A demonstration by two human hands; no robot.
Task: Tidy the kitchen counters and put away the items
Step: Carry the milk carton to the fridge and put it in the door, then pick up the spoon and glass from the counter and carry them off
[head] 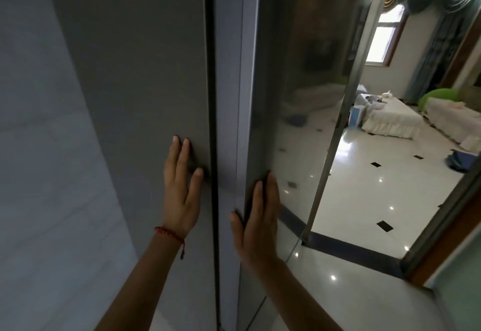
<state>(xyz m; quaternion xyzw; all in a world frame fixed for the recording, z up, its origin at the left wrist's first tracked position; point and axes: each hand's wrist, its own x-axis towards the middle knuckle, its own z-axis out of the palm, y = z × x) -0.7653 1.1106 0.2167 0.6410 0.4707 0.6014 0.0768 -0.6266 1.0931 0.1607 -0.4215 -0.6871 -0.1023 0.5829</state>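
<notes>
Two tall grey doors fill the view, a left door point(145, 75) and a right door point(229, 75), with a dark vertical gap between them. My left hand point(182, 187) lies flat on the left door beside the gap, fingers spread, a red string bracelet on its wrist. My right hand point(256, 221) is flat against the outer edge of the right door, thumb on the door's front face. Neither hand holds anything.
A pale marbled wall point(39, 148) stands at the left. To the right, a dark glossy side panel point(299, 96) and a glass partition point(346, 122) open onto a shiny white tiled floor point(364, 187) with covered sofas point(393, 120) beyond.
</notes>
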